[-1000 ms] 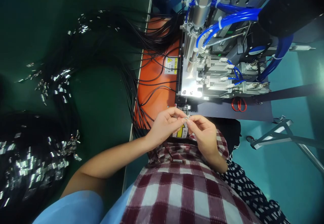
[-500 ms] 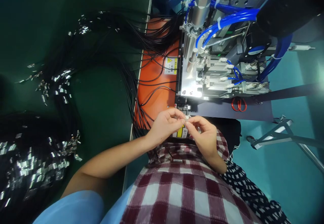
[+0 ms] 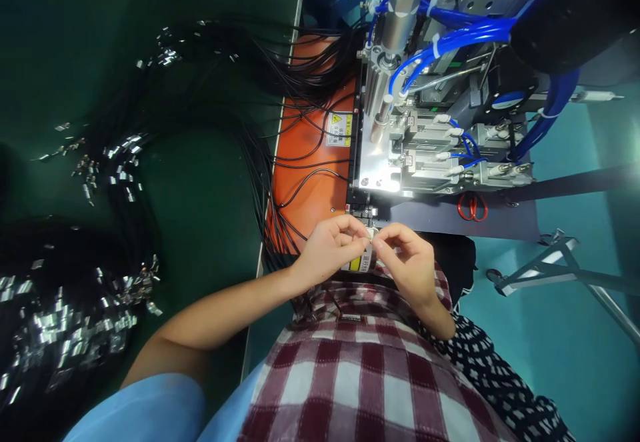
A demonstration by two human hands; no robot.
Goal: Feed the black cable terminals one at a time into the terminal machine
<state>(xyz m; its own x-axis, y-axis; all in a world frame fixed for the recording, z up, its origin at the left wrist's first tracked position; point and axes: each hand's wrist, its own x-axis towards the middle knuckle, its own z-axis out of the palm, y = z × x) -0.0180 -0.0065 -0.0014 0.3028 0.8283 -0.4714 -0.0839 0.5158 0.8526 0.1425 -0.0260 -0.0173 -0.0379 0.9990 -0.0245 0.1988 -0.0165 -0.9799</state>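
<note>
My left hand (image 3: 333,249) is closed in a pinch on a small, pale cable end (image 3: 371,235) at the front edge of the machine. Thin black cable runs near that wrist, though my fingers cover most of what they grip. Just to the right, my right hand (image 3: 407,262) also pinches, thumb against forefinger, close to the same tip. What lies between those fingertips is too small to make out. Below both hands a yellow and white label (image 3: 361,260) shows in part. The machine's small metal fixture (image 3: 367,213) is right beyond my fingertips.
Black cables (image 3: 250,155) cross the orange plate (image 3: 313,195) from the dark green table (image 3: 200,229), where bundles with shiny metal ends (image 3: 65,329) lie. The press machine (image 3: 385,155) with blue air hoses (image 3: 465,32) stands ahead. Red-handled scissors (image 3: 472,207) rest at the right.
My right hand has shifted slightly right, opening a small gap between the two sets of fingertips. My left hand stays nearly in place, and the view has moved a little.
</note>
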